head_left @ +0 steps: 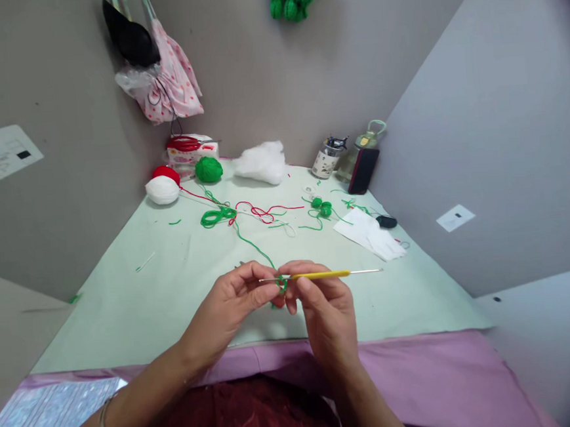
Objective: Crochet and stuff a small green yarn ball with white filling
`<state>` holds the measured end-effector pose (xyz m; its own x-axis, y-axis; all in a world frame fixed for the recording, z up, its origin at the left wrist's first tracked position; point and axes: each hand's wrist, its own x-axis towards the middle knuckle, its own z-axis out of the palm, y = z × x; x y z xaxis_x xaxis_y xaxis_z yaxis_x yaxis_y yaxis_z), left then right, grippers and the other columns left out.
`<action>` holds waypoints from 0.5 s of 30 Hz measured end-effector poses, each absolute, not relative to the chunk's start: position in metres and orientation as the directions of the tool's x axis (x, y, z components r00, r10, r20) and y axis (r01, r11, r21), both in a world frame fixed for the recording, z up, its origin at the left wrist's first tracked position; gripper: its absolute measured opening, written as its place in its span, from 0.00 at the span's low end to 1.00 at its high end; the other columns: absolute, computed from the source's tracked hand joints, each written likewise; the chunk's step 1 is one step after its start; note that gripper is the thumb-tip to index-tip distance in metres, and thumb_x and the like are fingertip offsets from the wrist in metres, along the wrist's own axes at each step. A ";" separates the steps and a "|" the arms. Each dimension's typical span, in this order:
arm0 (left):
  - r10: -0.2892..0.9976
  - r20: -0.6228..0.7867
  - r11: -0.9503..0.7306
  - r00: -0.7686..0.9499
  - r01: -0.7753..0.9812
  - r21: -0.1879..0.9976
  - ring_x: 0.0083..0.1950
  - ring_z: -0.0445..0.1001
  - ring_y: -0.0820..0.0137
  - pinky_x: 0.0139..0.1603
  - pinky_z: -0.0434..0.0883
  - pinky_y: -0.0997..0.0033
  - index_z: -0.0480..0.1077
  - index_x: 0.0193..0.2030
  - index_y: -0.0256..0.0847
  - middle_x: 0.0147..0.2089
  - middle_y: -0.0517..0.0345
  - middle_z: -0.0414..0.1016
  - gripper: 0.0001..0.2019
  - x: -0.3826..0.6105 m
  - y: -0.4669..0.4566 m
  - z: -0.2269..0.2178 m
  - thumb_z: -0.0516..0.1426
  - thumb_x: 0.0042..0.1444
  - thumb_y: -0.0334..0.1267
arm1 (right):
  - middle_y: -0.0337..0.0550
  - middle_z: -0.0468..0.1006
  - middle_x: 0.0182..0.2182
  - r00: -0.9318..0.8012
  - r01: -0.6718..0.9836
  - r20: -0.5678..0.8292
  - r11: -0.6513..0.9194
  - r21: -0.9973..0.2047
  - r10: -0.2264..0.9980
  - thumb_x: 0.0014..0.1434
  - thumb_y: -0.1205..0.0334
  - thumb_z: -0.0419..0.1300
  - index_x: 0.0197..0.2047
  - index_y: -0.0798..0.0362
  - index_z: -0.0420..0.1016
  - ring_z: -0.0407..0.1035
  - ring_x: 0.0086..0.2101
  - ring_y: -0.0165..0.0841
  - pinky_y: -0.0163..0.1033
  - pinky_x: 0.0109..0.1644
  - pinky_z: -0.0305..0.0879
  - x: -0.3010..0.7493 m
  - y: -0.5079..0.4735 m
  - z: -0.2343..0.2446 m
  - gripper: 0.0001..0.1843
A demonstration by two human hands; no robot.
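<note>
Between thumb and fingers, my right hand [327, 302] grips a crochet hook [327, 275] with a yellow handle and a metal tip at each end. My left hand [242, 292] pinches a small loop of green yarn [282, 283], and the hook's left end passes through or across it. From this loop a green strand [255, 245] runs up the table to a loose green bundle [218, 215]. A small reddish piece [278, 301] shows just under the fingers; its shape is partly hidden.
Behind the hands lie a green yarn ball [209, 169], a white yarn ball [163, 190], a red one [167, 173], white stuffing [261, 163] and small green crocheted balls [324, 208]. At the right stand a pen cup [325, 161], a phone [363, 170] and white paper [368, 233].
</note>
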<state>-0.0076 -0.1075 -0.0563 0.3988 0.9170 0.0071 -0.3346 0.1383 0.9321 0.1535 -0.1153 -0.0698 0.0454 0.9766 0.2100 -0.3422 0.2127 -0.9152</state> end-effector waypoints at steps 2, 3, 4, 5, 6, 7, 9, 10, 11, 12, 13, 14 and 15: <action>0.920 0.025 0.119 0.392 -0.338 0.934 0.42 0.77 0.68 0.50 0.70 0.67 0.72 0.34 0.42 0.36 0.60 0.79 0.09 -0.007 -0.108 -0.057 0.64 0.63 0.40 | 0.44 0.84 0.36 0.032 -0.354 0.192 0.191 -0.916 0.981 0.61 0.57 0.68 0.40 0.49 0.84 0.70 0.25 0.29 0.37 0.28 0.67 0.152 -0.116 -0.070 0.07; 0.922 0.021 0.122 0.387 -0.340 0.933 0.42 0.77 0.68 0.50 0.70 0.67 0.71 0.33 0.42 0.37 0.59 0.79 0.10 -0.007 -0.108 -0.057 0.65 0.63 0.40 | 0.44 0.84 0.34 0.030 -0.367 0.176 0.175 -0.914 0.984 0.61 0.57 0.68 0.40 0.49 0.84 0.70 0.25 0.29 0.36 0.27 0.67 0.152 -0.115 -0.069 0.07; 0.925 0.012 0.127 0.381 -0.337 0.933 0.44 0.77 0.67 0.50 0.70 0.66 0.71 0.32 0.42 0.38 0.58 0.79 0.10 -0.007 -0.108 -0.058 0.66 0.61 0.40 | 0.43 0.83 0.31 0.027 -0.384 0.160 0.158 -0.910 0.987 0.60 0.57 0.68 0.39 0.49 0.84 0.70 0.24 0.29 0.36 0.27 0.67 0.152 -0.114 -0.068 0.07; 0.929 -0.001 0.132 0.369 -0.331 0.934 0.45 0.77 0.66 0.51 0.70 0.66 0.71 0.31 0.42 0.39 0.57 0.78 0.11 -0.007 -0.107 -0.059 0.66 0.60 0.41 | 0.42 0.83 0.30 0.024 -0.408 0.146 0.144 -0.902 0.989 0.60 0.57 0.68 0.39 0.50 0.84 0.70 0.24 0.28 0.35 0.28 0.67 0.152 -0.113 -0.067 0.06; 0.934 -0.014 0.138 0.356 -0.324 0.936 0.47 0.76 0.65 0.52 0.70 0.65 0.71 0.30 0.41 0.39 0.57 0.77 0.11 -0.007 -0.107 -0.060 0.67 0.59 0.41 | 0.42 0.83 0.31 0.019 -0.435 0.136 0.131 -0.891 0.991 0.60 0.58 0.68 0.38 0.49 0.84 0.70 0.24 0.27 0.34 0.28 0.67 0.152 -0.112 -0.065 0.06; 0.938 -0.026 0.143 0.346 -0.316 0.938 0.48 0.76 0.63 0.53 0.69 0.64 0.72 0.30 0.41 0.40 0.56 0.77 0.11 -0.008 -0.106 -0.060 0.68 0.57 0.41 | 0.42 0.84 0.32 0.013 -0.460 0.129 0.121 -0.880 0.992 0.60 0.58 0.68 0.38 0.49 0.84 0.69 0.24 0.26 0.34 0.28 0.67 0.153 -0.111 -0.063 0.05; 0.936 -0.039 0.153 0.349 -0.306 0.940 0.50 0.75 0.62 0.55 0.69 0.64 0.72 0.29 0.41 0.41 0.55 0.75 0.12 -0.008 -0.104 -0.062 0.70 0.55 0.41 | 0.43 0.85 0.34 0.005 -0.493 0.116 0.103 -0.864 0.993 0.60 0.59 0.68 0.37 0.48 0.84 0.70 0.24 0.26 0.33 0.28 0.68 0.154 -0.108 -0.060 0.04; 0.930 -0.042 0.162 0.364 -0.305 0.939 0.50 0.74 0.63 0.55 0.69 0.64 0.72 0.30 0.40 0.41 0.56 0.74 0.13 -0.009 -0.103 -0.063 0.71 0.53 0.41 | 0.43 0.85 0.35 0.005 -0.501 0.109 0.097 -0.860 0.994 0.59 0.59 0.68 0.37 0.48 0.84 0.70 0.24 0.26 0.33 0.28 0.68 0.155 -0.108 -0.059 0.04; 0.924 -0.047 0.175 0.378 -0.310 0.934 0.49 0.74 0.63 0.55 0.69 0.64 0.72 0.30 0.40 0.41 0.56 0.74 0.14 -0.010 -0.102 -0.064 0.72 0.52 0.42 | 0.43 0.85 0.35 0.010 -0.506 0.101 0.092 -0.858 0.995 0.59 0.59 0.69 0.37 0.48 0.84 0.70 0.25 0.27 0.33 0.27 0.68 0.155 -0.107 -0.058 0.04; 0.922 -0.051 0.187 0.384 -0.328 0.926 0.47 0.74 0.64 0.54 0.69 0.64 0.71 0.31 0.41 0.41 0.57 0.73 0.16 -0.011 -0.101 -0.064 0.72 0.53 0.44 | 0.44 0.85 0.35 0.012 -0.510 0.095 0.088 -0.856 0.995 0.59 0.59 0.69 0.37 0.48 0.84 0.70 0.25 0.27 0.33 0.27 0.68 0.156 -0.107 -0.058 0.04; 0.923 -0.053 0.200 0.382 -0.357 0.912 0.46 0.74 0.65 0.54 0.70 0.64 0.70 0.31 0.41 0.40 0.58 0.72 0.17 -0.011 -0.101 -0.064 0.71 0.54 0.48 | 0.44 0.85 0.35 0.011 -0.516 0.092 0.084 -0.852 0.996 0.58 0.58 0.69 0.37 0.48 0.84 0.70 0.24 0.27 0.33 0.27 0.69 0.157 -0.107 -0.058 0.04; 0.927 -0.054 0.211 0.371 -0.398 0.893 0.44 0.74 0.66 0.53 0.71 0.64 0.68 0.31 0.41 0.38 0.59 0.71 0.19 -0.012 -0.101 -0.063 0.68 0.56 0.53 | 0.43 0.85 0.35 0.005 -0.524 0.093 0.082 -0.848 0.996 0.58 0.58 0.69 0.37 0.48 0.84 0.71 0.24 0.27 0.32 0.27 0.69 0.157 -0.107 -0.058 0.04; 0.931 -0.056 0.225 0.362 -0.444 0.867 0.43 0.74 0.67 0.53 0.72 0.64 0.67 0.31 0.41 0.37 0.59 0.70 0.21 -0.012 -0.101 -0.062 0.66 0.58 0.57 | 0.43 0.85 0.34 -0.005 -0.532 0.099 0.081 -0.843 0.995 0.58 0.58 0.70 0.37 0.48 0.84 0.71 0.24 0.26 0.32 0.27 0.69 0.158 -0.107 -0.058 0.04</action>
